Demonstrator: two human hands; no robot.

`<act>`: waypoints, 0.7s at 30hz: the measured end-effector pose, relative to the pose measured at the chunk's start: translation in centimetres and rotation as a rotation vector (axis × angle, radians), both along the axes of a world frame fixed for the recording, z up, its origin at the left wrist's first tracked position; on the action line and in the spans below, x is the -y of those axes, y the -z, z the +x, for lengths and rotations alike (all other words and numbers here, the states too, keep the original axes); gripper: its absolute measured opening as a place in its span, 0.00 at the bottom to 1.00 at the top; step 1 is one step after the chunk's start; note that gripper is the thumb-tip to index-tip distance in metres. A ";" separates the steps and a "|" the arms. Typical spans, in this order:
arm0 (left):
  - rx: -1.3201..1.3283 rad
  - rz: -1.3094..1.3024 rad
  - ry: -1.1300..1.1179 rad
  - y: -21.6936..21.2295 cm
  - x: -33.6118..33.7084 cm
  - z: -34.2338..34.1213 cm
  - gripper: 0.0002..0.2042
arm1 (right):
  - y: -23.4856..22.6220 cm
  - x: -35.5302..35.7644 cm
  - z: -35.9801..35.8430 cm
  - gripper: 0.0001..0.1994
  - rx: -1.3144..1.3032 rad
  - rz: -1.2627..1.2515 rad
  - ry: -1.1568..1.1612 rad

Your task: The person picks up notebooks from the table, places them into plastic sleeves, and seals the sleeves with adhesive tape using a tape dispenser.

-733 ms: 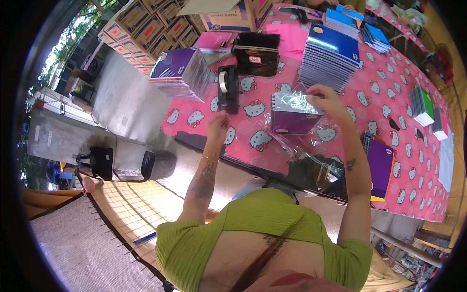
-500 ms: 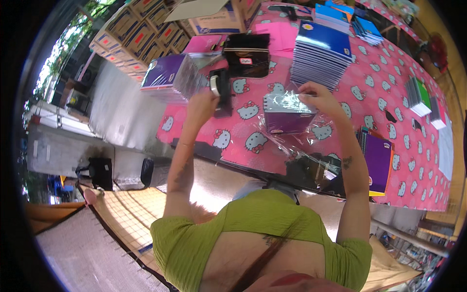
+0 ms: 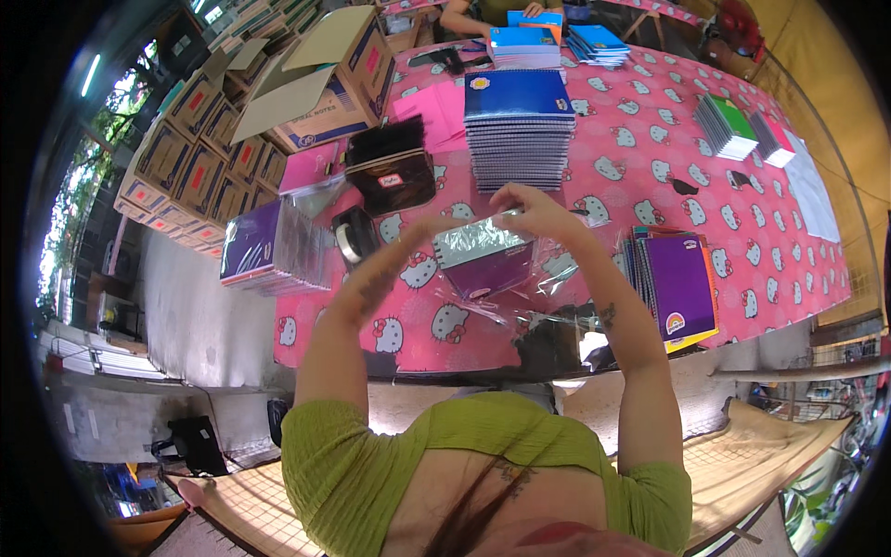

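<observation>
A purple notebook bundle [image 3: 487, 274] in loose clear plastic wrap lies before me, its upper part silvery with glare. My right hand [image 3: 531, 210] bends over the bundle's far edge, fingers closed on the wrap. My left hand [image 3: 444, 226] reaches to the bundle's far left corner; its fingers are blurred and partly hidden by the wrist. Left of that forearm stands a black tape dispenser [image 3: 355, 237] with a pale roll. A tall stack of blue spiral notebooks [image 3: 518, 130] rises just beyond my hands.
Wrapped purple notebooks [image 3: 269, 246] stand at the table's left edge, near a dark open box [image 3: 390, 176]. Cartons [image 3: 339, 93] are piled at far left. More notebooks [image 3: 677, 278] lie right of my forearm. Across the table, a person's hand [image 3: 533, 9] touches blue notebooks [image 3: 524, 45].
My left hand has left the tape dispenser and moved right to the wrapped bundle. My right hand stays at the bundle's far edge. The view has shifted, showing more of the far side.
</observation>
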State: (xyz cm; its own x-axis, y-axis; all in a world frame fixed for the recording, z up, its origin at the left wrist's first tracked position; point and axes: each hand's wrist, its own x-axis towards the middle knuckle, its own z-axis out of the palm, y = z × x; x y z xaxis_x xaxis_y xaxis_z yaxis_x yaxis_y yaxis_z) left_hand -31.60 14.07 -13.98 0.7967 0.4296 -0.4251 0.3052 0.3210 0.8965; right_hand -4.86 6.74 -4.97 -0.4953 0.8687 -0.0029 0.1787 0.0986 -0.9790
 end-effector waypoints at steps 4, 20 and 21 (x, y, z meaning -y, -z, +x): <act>-0.197 0.432 0.015 -5.1 0.1 0.6 0.22 | 1.2 0.6 0.9 0.22 0.008 0.015 0.036; -0.532 1.414 -0.658 -18.3 14.1 6.1 0.30 | 14.8 13.5 0.2 0.31 0.787 0.547 0.230; -0.479 1.346 -0.804 -19.5 15.2 6.0 0.30 | 14.2 12.8 0.6 0.31 0.633 0.456 0.215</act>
